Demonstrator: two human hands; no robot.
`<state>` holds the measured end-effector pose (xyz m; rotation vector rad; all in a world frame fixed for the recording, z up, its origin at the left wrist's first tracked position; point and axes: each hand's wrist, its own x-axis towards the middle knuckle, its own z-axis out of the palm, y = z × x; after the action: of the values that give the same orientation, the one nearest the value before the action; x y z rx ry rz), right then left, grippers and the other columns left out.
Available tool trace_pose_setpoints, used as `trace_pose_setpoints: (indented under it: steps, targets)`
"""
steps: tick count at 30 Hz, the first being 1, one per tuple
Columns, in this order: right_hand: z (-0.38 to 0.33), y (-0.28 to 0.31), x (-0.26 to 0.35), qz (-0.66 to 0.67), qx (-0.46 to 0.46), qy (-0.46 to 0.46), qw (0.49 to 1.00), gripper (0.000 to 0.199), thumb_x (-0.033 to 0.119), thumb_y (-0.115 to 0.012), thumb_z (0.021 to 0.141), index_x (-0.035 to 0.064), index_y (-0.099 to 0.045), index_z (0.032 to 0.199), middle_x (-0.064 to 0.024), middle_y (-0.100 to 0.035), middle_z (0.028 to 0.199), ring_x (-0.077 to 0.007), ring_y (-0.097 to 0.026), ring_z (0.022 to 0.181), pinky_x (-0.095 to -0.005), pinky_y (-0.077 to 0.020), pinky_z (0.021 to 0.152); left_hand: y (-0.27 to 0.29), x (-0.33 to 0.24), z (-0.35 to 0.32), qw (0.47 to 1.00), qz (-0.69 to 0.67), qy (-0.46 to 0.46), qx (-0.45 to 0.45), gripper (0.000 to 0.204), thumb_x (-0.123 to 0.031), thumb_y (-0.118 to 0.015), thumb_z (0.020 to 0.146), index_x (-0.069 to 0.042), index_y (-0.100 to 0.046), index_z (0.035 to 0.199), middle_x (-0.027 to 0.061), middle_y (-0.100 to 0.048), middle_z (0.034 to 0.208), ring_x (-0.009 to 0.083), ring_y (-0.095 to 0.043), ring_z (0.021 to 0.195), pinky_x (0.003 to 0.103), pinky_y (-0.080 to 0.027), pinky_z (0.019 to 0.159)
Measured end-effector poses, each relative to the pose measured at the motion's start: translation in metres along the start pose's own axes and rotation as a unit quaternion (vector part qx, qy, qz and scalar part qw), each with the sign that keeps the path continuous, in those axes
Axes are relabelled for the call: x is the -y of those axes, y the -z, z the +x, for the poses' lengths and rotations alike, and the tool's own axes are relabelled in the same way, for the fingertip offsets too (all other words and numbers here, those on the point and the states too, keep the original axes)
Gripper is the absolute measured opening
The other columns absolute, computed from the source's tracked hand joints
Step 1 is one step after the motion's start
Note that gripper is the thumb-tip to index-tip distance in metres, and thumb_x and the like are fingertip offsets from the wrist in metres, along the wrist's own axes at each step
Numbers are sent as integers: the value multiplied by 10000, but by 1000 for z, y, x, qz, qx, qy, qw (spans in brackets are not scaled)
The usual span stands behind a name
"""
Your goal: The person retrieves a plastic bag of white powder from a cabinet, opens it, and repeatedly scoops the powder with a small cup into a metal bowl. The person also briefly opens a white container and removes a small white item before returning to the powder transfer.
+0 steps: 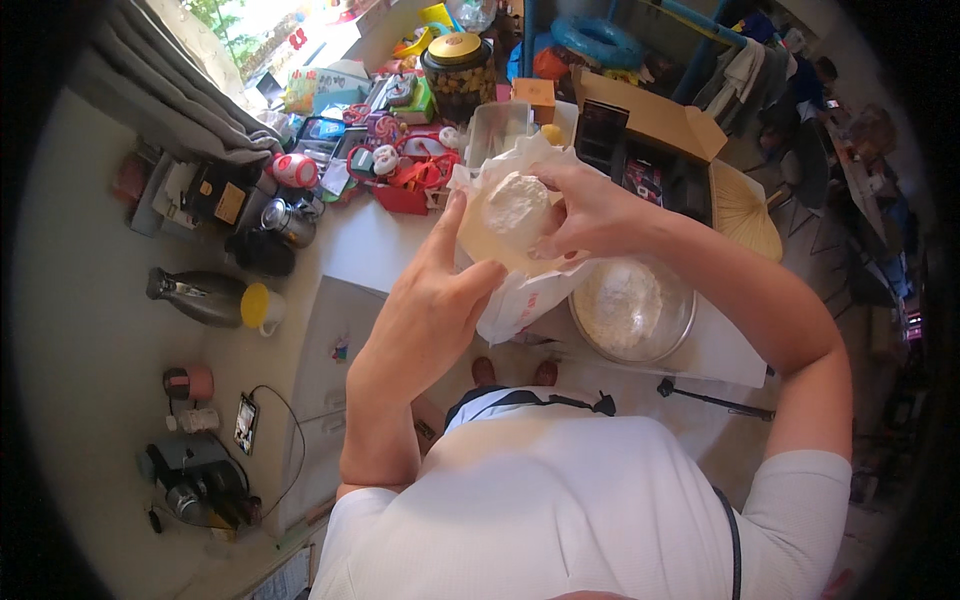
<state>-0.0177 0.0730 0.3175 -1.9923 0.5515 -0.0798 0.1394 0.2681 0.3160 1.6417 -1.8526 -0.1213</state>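
Both of my hands are at an open white paper bag (515, 305) of flour, held up over the near edge of the table. My left hand (440, 290) grips the bag's left side, its thumb across the near side of the mouth. My right hand (580, 210) reaches into the mouth from the right with curled fingers, beside a rounded heap of white flour (517, 205). Whatever it holds under the heap is hidden. Just right of the bag, below my right forearm, a clear round bowl (632, 310) contains flour.
Behind the bag are a big dark jar with a gold lid (455, 65), red trinkets (405, 170) and an open cardboard box (660, 110). A woven fan (745, 210) lies at the right. Left are a dark jug (200, 297), a yellow-topped mug (262, 308) and a cabled phone (246, 424).
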Motion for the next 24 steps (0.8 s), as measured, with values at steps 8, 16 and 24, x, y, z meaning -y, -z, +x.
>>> trace_pose_setpoints:
  steps: [8, 16, 24]
  targets:
    - [-43, 41, 28, 66, -50, 52, 995, 675, -13, -791, 712, 22, -541, 1337, -72, -676, 1127, -135, -658, 965, -283, -578, 748, 2, -3, 1, 999, -1, 33, 14, 172, 15, -684, 837, -85, -680, 977, 325, -393, 1520, 485, -614, 1165, 461, -557, 882]
    - [-124, 67, -22, 69, -161, 4, 984, 526, 49, -782, 767, 52, -590, 1257, -66, -684, 1022, -115, -651, 841, -251, -545, 605, -3, 0, -1, 1000, 8, 24, -3, 141, 19, -684, 872, -56, -687, 992, 292, -449, 1500, 442, -670, 1084, 424, -572, 799]
    - [-136, 5, -178, 15, -146, -209, 967, 504, 198, -831, 675, 8, -598, 1079, -112, -674, 976, -198, -660, 819, -336, -537, 623, -5, -1, 1, 999, -6, 34, -8, 135, 39, -680, 874, -36, -686, 986, 293, -481, 1475, 383, -718, 920, 390, -570, 738]
